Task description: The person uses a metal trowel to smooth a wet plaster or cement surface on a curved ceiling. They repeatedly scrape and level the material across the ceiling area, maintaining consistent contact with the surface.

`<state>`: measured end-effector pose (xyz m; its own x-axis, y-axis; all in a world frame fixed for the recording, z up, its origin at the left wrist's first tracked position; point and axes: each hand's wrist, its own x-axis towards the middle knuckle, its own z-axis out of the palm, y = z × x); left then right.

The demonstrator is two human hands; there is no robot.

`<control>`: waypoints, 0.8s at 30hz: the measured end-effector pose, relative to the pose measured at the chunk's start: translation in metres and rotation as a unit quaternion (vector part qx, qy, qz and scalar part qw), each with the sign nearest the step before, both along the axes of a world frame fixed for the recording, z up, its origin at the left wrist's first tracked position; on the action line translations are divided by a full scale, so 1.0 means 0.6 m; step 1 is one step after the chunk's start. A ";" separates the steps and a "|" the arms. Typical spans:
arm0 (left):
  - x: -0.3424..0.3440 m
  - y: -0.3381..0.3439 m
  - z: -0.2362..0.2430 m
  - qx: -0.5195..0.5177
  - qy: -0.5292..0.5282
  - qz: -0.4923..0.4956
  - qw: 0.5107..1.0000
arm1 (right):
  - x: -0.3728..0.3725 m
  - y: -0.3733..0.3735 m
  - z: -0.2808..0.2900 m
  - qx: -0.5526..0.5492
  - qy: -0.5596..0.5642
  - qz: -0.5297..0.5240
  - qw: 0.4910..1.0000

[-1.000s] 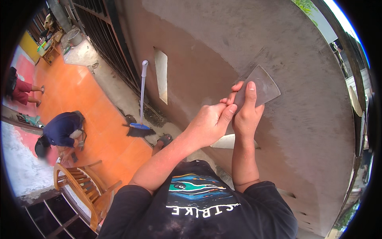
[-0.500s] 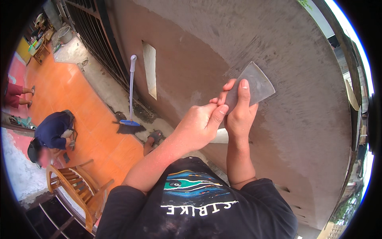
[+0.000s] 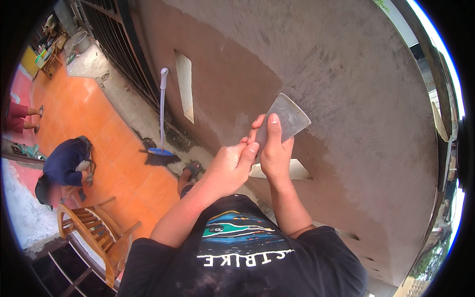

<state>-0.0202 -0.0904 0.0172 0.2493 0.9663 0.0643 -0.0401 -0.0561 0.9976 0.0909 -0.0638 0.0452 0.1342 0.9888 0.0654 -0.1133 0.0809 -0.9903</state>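
Both of my hands grip a scraper (image 3: 291, 115) with a wide, grey, flared blade, held in front of the wall (image 3: 346, 123). My left hand (image 3: 228, 166) is closed at its lower end, where the handle is mostly hidden by fingers. My right hand (image 3: 276, 151) holds it higher up, thumb pressed along the blade's face and fingers behind. The blade's broad edge points up and right, at or very close to the wall; contact is hard to make out. Around it the surface is brown in part and streaked grey in part.
A broom (image 3: 162, 109) with a pale handle leans near the wall's foot. On the orange tiled floor (image 3: 118, 148) a person in dark blue (image 3: 67, 161) bends down beside a wooden chair (image 3: 96, 232). Slanted openings (image 3: 184, 86) pierce the wall; a dark metal gate (image 3: 116, 44) stands beyond.
Both hands and the scraper have moved left and down along the wall, closer to my body. My grip looks the same. More of the lower wall opening shows.
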 end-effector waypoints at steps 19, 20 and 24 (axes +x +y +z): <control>0.004 0.007 -0.053 -0.048 0.014 -0.061 0.997 | 0.020 0.009 -0.047 -0.024 -0.011 -0.007 1.000; 0.003 0.009 -0.054 -0.037 0.024 -0.052 0.998 | 0.020 0.012 -0.049 -0.033 -0.006 -0.011 0.999; -0.003 0.016 -0.052 -0.031 0.043 -0.042 0.998 | 0.008 0.019 -0.049 -0.009 0.006 -0.017 1.000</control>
